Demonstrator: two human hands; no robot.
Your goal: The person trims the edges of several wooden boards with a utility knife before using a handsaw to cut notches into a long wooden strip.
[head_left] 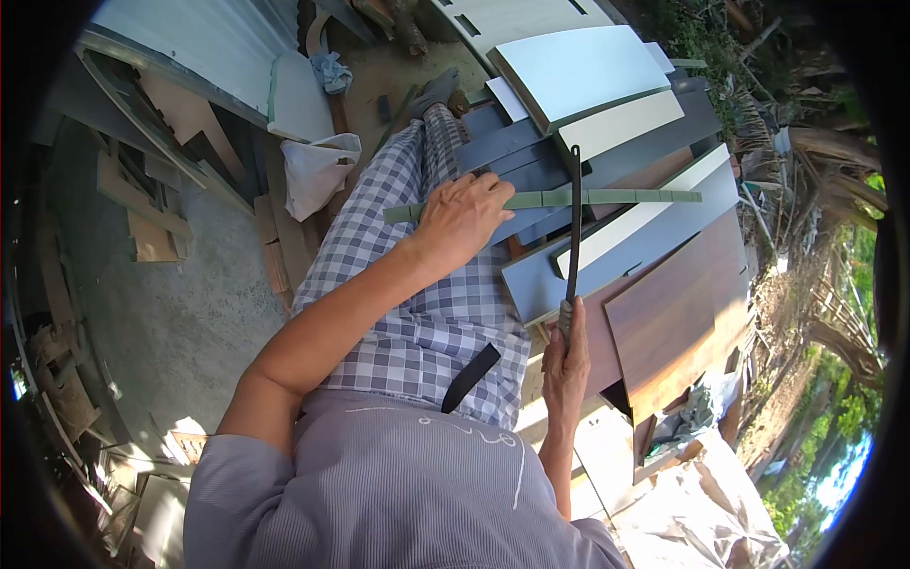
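Note:
My left hand (462, 216) has its fingers closed around a long green bamboo strip (626, 196), which lies crosswise over my lap and the boards to the right. Dark cross marks run along the strip at intervals. Upright in my right hand (566, 365) is a knife (575, 223) with a long, narrow dark blade and a small hole near its tip. The fingers wrap its grey handle. In this view the blade crosses over the strip, to the right of my left hand. A black strap-like piece (471, 377) lies on my checked trousers (370, 204).
Stacked boards, among them a pale panel (583, 71) and a brown board (664, 327), fill the right side. A white bag (320, 174) sits left of my legs on the concrete floor (209, 303). Wood scraps (142, 204) lie further left, and dry branches (806, 247) at far right.

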